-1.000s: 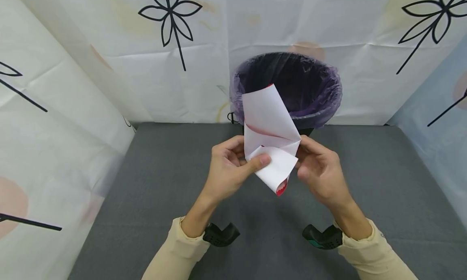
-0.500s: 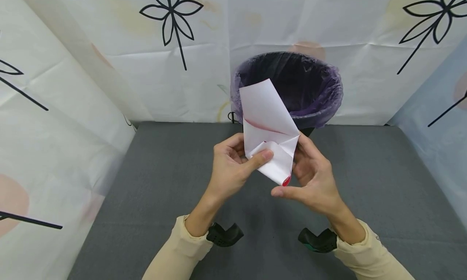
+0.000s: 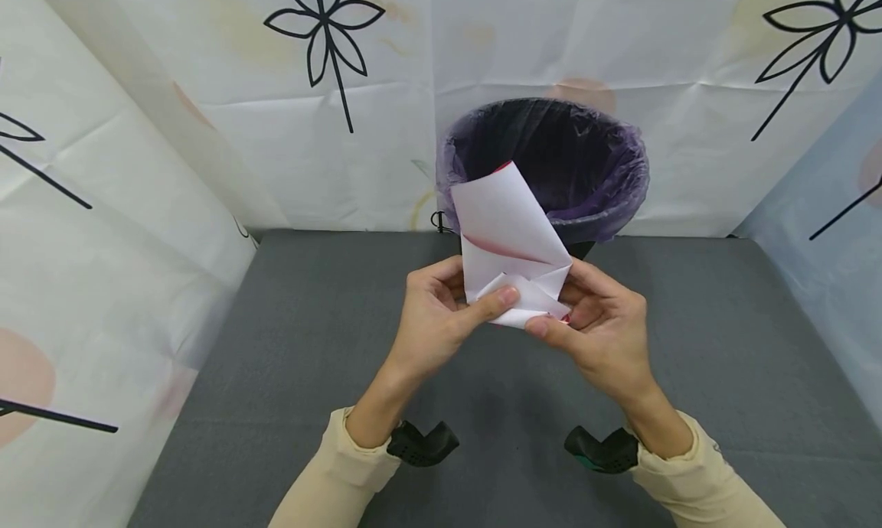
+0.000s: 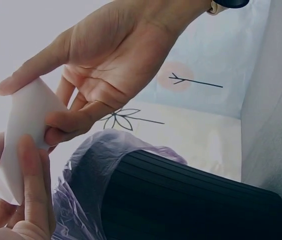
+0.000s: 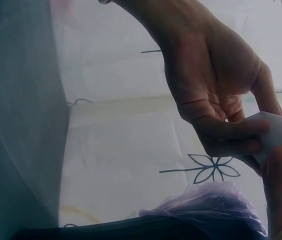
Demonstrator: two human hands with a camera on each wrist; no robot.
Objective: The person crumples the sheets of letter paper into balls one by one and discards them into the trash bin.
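A folded sheet of paper point(image 3: 513, 218), white with red on its other side, is held up above the table in the head view. My left hand point(image 3: 437, 314) grips its left edge, thumb across the front and fingers behind. At the lower right corner my right hand point(image 3: 609, 333) pinches the paper between thumb and fingers. The lower part is folded up into a flap, with a bit of red showing near the right thumb. In the left wrist view, fingers of both hands lie against the white paper point(image 4: 31, 110). The fingers behind it are partly hidden in the head view.
Behind the paper stands a dark bin with a purple plastic liner point(image 3: 623, 199), against the back wall. The grey table point(image 3: 331, 321) lies under both hands. Patterned white cloth point(image 3: 207, 161) hangs behind and at the sides.
The right thumb has come up from below onto the paper's lower right corner. The paper's pointed lower end has been folded upward, and its top has tipped slightly.
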